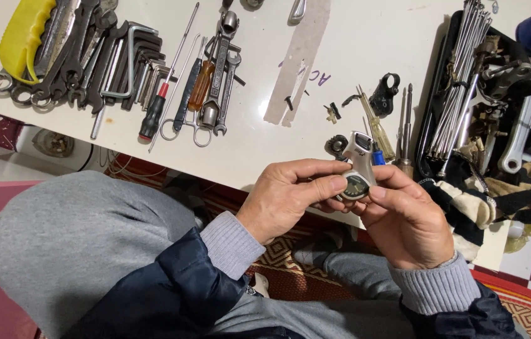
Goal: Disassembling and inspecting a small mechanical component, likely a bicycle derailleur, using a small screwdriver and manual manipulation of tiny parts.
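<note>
Both my hands hold a small silver-grey bicycle gear shifter part [358, 168] with a round dark face, just above the near edge of the white table [347, 44]. My left hand [284, 196] pinches its round end with thumb and forefinger from the left. My right hand [407, 221] cups it from the right and below, thumb on the round face. The part's upper end sticks up between my fingers.
Wrenches and hex keys [105, 59] and a yellow handle [24, 28] lie at the far left. Screwdrivers [181, 94] lie mid-left. Small black parts [383, 94] and thin drivers [378, 129] lie beyond my hands. A black tray [432, 94] at right holds spokes, metal parts and rags.
</note>
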